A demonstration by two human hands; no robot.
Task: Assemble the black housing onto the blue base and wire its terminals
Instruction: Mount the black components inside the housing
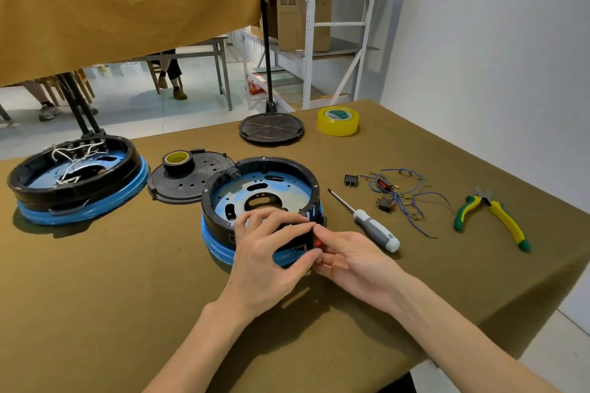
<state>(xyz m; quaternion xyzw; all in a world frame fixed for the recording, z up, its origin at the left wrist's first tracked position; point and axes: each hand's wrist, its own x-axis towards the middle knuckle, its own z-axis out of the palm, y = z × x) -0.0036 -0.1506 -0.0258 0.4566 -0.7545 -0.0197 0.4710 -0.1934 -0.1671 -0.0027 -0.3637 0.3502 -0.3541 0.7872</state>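
Both hands cover the near wall of the black housing (260, 183), so the red part (317, 242) pinched there barely shows. Right of the housing, the wire bundle's (405, 198) terminals are too small to tell.

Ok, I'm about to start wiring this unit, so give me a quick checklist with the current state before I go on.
1. Black housing seated on the blue base: ok.
2. Red switch fully pushed into the housing wall: cannot tell, the left hand and right hand cover it.
3. Loose wires within reach: ok.
4. Screwdriver and pliers on the table: ok.
5. Wires attached inside this housing: not ok, none visible.
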